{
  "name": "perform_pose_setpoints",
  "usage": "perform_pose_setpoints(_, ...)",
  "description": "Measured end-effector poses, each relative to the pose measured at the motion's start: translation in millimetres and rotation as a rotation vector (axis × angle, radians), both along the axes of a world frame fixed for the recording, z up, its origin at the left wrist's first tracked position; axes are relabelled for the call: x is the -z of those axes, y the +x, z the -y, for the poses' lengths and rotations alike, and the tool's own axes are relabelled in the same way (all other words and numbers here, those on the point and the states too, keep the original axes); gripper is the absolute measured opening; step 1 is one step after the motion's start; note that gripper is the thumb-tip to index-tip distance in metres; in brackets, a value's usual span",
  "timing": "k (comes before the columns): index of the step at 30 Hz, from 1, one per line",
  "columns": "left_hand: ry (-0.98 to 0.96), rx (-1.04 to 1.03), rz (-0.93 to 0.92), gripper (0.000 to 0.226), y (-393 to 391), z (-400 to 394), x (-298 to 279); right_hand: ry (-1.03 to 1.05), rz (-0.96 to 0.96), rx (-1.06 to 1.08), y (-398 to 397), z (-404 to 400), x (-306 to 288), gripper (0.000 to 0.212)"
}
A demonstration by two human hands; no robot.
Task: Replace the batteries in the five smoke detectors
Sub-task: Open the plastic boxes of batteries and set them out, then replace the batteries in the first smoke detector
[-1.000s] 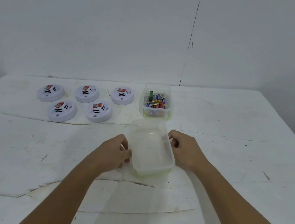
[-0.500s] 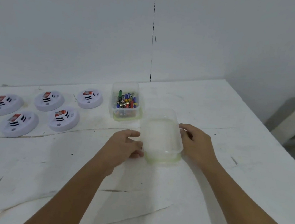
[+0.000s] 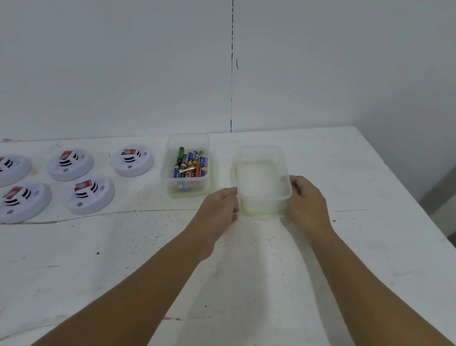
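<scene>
Left of the clear rectangular plastic tub of mixed batteries (image 3: 189, 165), five round white plastic smoke detectors (image 3: 82, 165) lie flat on the white scuffed table (image 3: 94, 265) in two staggered rows. Each shows a red-and-white label and black vent slots. They look untouched, so the battery swap has probably not begun on any of them. Laid out apart like this, each can be picked up alone.

The battery tub stands open just right of the detectors, its cells heaped loosely, within easy reach for drawing replacements.

Just right of that tub sits an empty clear plastic container with a greenish rim (image 3: 260, 182), apart from the tub by a narrow gap. Set beside the supply, it is likely meant to take the spent cells and keep them from mixing with the fresh ones.

The left hand (image 3: 218, 207) is at the empty container's near-left corner, fingers relaxed; whether it touches the wall I cannot tell. The right hand (image 3: 305, 201) curls its fingers on the container's right rim, steadying it in place.
</scene>
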State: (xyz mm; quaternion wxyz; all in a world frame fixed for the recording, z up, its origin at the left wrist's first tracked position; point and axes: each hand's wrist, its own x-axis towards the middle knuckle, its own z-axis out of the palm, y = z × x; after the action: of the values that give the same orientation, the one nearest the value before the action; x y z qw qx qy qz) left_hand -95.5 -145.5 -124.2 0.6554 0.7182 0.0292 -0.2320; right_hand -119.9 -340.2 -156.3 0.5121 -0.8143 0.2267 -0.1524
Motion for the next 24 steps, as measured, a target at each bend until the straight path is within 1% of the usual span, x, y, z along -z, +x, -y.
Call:
perform_pose_setpoints(3,-0.071,-0.056,-0.011,0.029,8.5,15.4,-4.7,0.005,-0.018,-0.016,18.6,11.5,-2.4,0.026)
perform_pose_setpoints(5,-0.085,-0.08,-0.001,0.029,16.1,24.0,-5.8,0.007,-0.04,-0.033,30.3,16.2,-4.0,0.028)
perform_pose_setpoints(9,0.029,-0.053,0.054,0.034,26.3,31.5,-7.4,-0.041,-0.113,-0.085,57.8,25.8,9.6,0.04)
perform_pose_setpoints(13,0.055,-0.027,0.083,0.028,27.9,34.2,-7.7,-0.077,-0.14,-0.075,62.2,21.1,9.6,0.038)
perform_pose_setpoints(17,0.092,0.035,0.11,0.025,28.5,32.4,-4.0,-0.052,-0.111,-0.073,62.0,22.9,11.4,0.05)
perform_pose_setpoints(18,0.104,0.056,0.116,0.033,28.9,31.7,-2.8,-0.052,-0.084,-0.048,58.8,20.7,11.2,0.051)
perform_pose_setpoints(19,0.121,0.067,0.117,0.046,28.9,30.1,-2.1,-0.068,-0.042,0.007,53.1,16.5,11.3,0.051)
perform_pose_setpoints(20,0.151,0.073,0.119,0.055,27.7,27.6,-2.9,-0.109,0.014,0.094,45.8,10.4,11.3,0.049)
perform_pose_setpoints(22,0.223,0.095,0.186,0.058,23.2,20.2,-6.5,-0.164,0.143,0.268,28.1,-6.2,9.7,0.035)
perform_pose_setpoints(24,0.283,0.128,0.281,0.052,15.4,7.1,-8.8,-0.199,0.229,0.358,13.7,-25.5,8.0,0.018)
